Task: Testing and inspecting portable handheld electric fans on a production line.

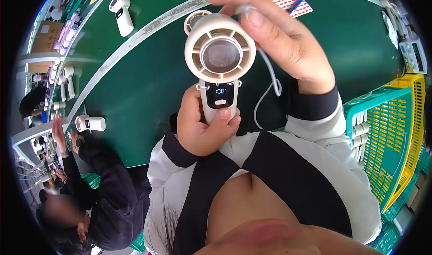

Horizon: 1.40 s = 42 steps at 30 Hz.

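While the left hand (204,127) curls snugly round the upright white handheld fan (220,57) above the green table (144,93), its head half-hides a second fan (193,19); the right hand (288,41) pinches a white cable (273,75) (plug mostly covered). Teal crate (387,142) right, co-worker (112,201) left.

Left hand (198,127) curled in grip; right hand (290,41) higher, fingers (270,8) bent leftward.

— Any writing in sight?
— 3 lit digits on the black display (220,93) of the cream handheld fan (220,77).
— And elsewhere?
— Dark characters on 1 brown carton (48,37), too small to read.
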### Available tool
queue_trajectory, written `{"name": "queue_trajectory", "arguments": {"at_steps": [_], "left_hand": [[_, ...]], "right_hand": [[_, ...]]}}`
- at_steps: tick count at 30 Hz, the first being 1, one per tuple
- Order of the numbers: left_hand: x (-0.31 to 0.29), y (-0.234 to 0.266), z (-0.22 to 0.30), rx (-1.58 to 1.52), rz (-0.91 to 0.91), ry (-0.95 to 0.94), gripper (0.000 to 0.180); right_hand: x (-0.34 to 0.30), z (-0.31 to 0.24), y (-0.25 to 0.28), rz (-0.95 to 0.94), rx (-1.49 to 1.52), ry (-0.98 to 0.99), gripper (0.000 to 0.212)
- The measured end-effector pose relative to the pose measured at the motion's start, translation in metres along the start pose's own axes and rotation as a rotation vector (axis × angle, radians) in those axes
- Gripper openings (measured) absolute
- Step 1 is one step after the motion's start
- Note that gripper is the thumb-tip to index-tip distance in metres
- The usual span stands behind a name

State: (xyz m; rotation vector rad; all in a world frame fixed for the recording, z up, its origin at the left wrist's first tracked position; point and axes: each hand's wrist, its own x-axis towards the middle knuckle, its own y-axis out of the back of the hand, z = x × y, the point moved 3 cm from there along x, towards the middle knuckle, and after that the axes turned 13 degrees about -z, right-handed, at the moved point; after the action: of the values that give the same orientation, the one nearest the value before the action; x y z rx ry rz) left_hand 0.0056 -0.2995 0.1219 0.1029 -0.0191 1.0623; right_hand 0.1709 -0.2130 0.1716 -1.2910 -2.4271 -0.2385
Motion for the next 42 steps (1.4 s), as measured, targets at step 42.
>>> {"name": "queue_trajectory", "arguments": {"at_steps": [42], "left_hand": [[0.0,-0.014,0.024,-0.356,-0.225,-0.108,0.065]], "right_hand": [[0.001,0.006,-0.017,-0.03,0.195,0.157,0.027]]}}
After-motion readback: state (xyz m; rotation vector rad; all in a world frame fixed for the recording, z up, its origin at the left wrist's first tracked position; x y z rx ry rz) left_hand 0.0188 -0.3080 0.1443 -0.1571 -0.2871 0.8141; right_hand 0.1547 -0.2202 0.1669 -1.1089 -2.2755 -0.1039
